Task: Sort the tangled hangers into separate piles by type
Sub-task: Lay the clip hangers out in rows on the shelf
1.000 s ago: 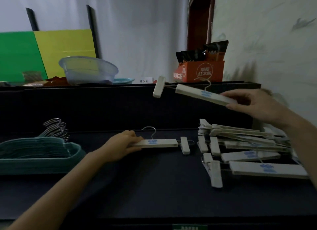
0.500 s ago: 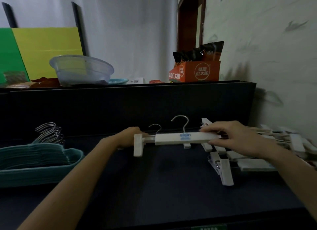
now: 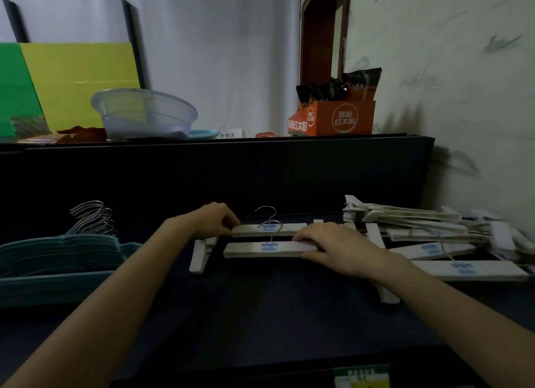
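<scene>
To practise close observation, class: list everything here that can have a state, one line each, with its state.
Left hand: grips far clip hanger, left end
Right hand: grips near clip hanger, right end
Held hangers: lying parallel, a gap between
White hanger pile: jumbled, right side
Teal hangers: stacked neatly
Basin: upright

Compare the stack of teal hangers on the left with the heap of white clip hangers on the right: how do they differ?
The stack of teal curved hangers lies neatly nested, hooks bunched together; the heap of white straight-bar clip hangers is crisscrossed at mixed angles. Teal ones are shoulder-shaped, white ones flat bars with clips. Both have metal hooks and lie on the dark table.
</scene>
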A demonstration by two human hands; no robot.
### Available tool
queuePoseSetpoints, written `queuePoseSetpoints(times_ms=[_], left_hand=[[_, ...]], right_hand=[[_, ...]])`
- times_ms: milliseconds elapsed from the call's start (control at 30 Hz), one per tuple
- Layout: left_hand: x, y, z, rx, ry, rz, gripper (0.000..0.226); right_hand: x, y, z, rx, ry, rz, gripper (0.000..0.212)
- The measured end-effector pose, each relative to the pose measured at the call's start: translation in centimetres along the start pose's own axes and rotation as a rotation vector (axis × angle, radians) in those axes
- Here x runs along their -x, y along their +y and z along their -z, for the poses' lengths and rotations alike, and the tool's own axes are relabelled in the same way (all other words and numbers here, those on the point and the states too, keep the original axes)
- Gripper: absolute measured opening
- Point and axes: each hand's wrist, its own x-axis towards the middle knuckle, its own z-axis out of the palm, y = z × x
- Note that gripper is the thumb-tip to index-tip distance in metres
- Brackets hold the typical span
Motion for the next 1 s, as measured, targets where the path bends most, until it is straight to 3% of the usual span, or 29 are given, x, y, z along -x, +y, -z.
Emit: queuePoseSetpoints(times_ms=[333, 467, 600, 800, 1000], left_hand=[[0.4, 0.0, 0.0, -0.058, 0.076, 0.005, 0.032], [0.8, 1.3, 0.8, -0.055, 0.187, 0.007, 0.030], [0.8, 3.7, 1.0, -0.047, 0.337, -0.026, 0.027], [0.7, 9.6, 0.4, 0.016, 0.381, -0.209, 0.025], [-0.2, 15.7, -0.5, 0.118, 0.322, -0.349, 0.024]], right_hand=[[-1.6, 0.2, -0.8, 0.156, -0.017, -0.057, 0.032], [-1.6, 0.2, -1.2, 0.200, 0.017, -0.047, 0.033], [0.1, 1.5, 0.9, 0.087, 0.104, -0.028, 0.036], [3.1, 11.4, 6.7, -0.079, 0.237, -0.258, 0.027], [4.0, 20.2, 7.7, -0.101, -0.002, -0.396, 0.031]])
